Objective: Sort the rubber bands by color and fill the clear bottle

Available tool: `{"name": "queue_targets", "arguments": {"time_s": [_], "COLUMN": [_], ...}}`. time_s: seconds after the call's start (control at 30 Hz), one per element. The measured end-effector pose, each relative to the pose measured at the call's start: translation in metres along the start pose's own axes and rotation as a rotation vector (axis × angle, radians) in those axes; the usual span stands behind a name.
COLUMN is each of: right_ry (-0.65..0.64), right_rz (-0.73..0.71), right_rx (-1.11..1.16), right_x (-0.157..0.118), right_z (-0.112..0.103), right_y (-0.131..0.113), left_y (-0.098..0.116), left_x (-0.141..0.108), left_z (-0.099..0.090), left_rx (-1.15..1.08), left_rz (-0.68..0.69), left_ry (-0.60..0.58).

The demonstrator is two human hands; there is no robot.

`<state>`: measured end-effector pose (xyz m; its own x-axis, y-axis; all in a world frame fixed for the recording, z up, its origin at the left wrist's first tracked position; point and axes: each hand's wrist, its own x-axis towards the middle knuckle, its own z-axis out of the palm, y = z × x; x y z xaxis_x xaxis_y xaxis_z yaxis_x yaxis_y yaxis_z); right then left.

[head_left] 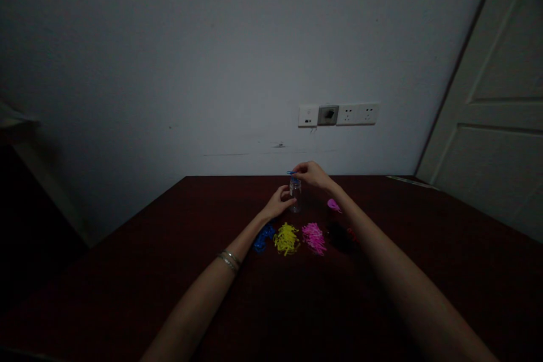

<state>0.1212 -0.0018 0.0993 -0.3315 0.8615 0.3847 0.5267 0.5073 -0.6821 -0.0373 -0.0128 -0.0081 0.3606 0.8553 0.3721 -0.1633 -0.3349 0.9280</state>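
With our left hand [278, 203] we hold the clear jar [296, 200], which stands upright on the dark red table [237, 305]. The fingers are partly open, curved about the jar, with the thumb on the side nearer to us. Our right hand [311, 173] is above and just right of the mouth of the jar; its thumb and fingers are closed in a pinch upon a small blue piece [291, 172]. Something blue shows also at the neck of the jar, but the view is dark, so we cannot say surely if it is inside.

Nearer to us than the jar, several heaps lie side by side: the blue heap [263, 237], partly behind our left forearm, then the yellow heap [287, 239], the pink heap [314, 238], the black heap [339, 236], and some red pieces [352, 234] beside our right forearm. A pink object [334, 205] lies apart, to the right of the jar. Our left wrist carries bracelets [229, 260]. On the wall [237, 68] we see a row of sockets and switches [337, 115], whose small marks are too tiny to read.
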Motion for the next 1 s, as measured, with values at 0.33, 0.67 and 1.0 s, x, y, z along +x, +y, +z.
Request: {"name": "queue_targets", "arguments": {"time_s": [0.33, 0.67, 1.0], "right_ry": [-0.031, -0.045, -0.107], "right_rz": [-0.032, -0.031, -0.021], "right_rx": [-0.033, -0.023, -0.101], "right_x": [-0.005, -0.01, -0.011], "right_z": [-0.006, -0.01, -0.015], "right_y": [-0.001, 0.001, -0.006], "left_y": [-0.002, -0.003, 0.004], "left_x": [-0.002, -0.002, -0.004], "left_z": [-0.004, -0.007, 0.001], "left_rx": [0.13, 0.131, 0.121], "left_rz": [-0.014, -0.059, -0.028], "left_ry": [0.036, 0.071, 0.034]}}
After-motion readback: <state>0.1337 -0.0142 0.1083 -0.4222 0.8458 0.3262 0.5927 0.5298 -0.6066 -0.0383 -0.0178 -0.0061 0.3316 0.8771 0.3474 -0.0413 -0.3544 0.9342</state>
